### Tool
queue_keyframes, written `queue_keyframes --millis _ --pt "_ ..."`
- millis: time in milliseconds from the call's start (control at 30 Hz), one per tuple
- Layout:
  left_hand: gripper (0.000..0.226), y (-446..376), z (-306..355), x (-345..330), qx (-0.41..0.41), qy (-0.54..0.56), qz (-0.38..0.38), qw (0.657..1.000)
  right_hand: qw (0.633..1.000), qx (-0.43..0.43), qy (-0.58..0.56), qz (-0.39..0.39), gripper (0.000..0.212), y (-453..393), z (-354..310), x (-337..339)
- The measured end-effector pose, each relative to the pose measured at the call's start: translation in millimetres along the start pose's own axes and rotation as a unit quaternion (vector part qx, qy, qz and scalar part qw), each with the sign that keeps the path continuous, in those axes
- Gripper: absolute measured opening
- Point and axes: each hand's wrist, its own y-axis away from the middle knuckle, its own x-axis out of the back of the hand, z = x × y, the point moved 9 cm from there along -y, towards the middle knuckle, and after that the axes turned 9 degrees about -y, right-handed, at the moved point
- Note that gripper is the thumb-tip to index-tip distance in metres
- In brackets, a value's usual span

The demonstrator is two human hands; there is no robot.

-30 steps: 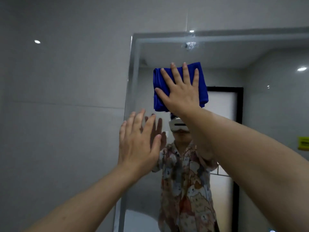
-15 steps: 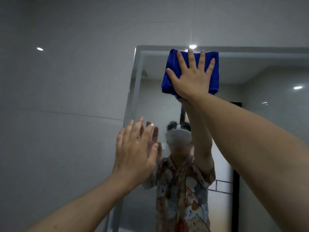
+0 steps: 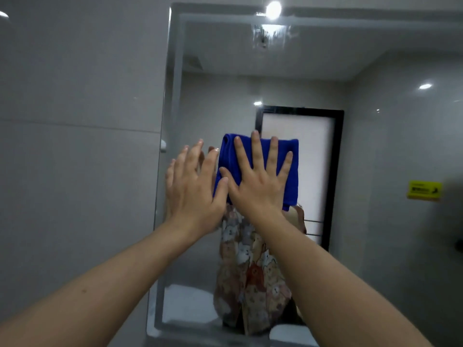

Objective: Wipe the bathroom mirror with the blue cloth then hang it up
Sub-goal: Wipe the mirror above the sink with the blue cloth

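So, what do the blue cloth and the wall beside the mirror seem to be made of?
Blue cloth: probably microfibre, soft and matte, with a fuzzy surface and folded edges.
Wall: apparently large glossy grey tiles; a thin joint line crosses it and lamps reflect in it.

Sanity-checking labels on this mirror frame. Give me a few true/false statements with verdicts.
1. The right hand presses the blue cloth flat against the mirror. True.
2. The left hand grips a corner of the cloth. False: it is open, fingers spread, beside the cloth near the mirror's left edge.
3. The cloth sits at the mirror's top edge. False: it is around mid-height, well below the top.
4. A yellow sign shows at the right. True.
5. The cloth is already hung up. False: it is under the right palm.
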Motion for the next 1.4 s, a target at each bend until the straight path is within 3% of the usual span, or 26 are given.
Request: queue_keyframes --millis 200,467,667,833,1000,1400 --pt "0.059 13.0 7.5 0.8 -0.01 0.003 -0.006 1.0 0.999 0.038 0.002 -0.029 0.076 117.2 7.0 -29.9" --pt "0.059 28.9 21.9 -7.9 -0.03 -0.015 -0.022 0.999 0.986 0.093 0.048 -0.132 0.077 314.0 38.3 -65.0" --pt "0.059 41.4 47.2 -26.8 -0.053 -0.014 -0.047 0.997 0.981 0.097 0.052 -0.159 0.072 350.7 62.2 -58.1" --pt "0.059 38.8 76.4 -31.0 -0.075 -0.004 -0.039 0.996 0.992 0.023 0.031 -0.121 0.074 308.7 86.2 -39.7" --pt "0.059 27.0 98.0 -26.2 -0.073 0.006 -0.031 0.997 0.997 0.006 0.027 -0.067 0.076 222.2 96.0 -10.8" --pt "0.059 -8.4 99.1 -3.7 -0.066 0.005 0.021 0.998 0.999 -0.016 0.027 0.008 0.077 -62.3 102.3 65.7"
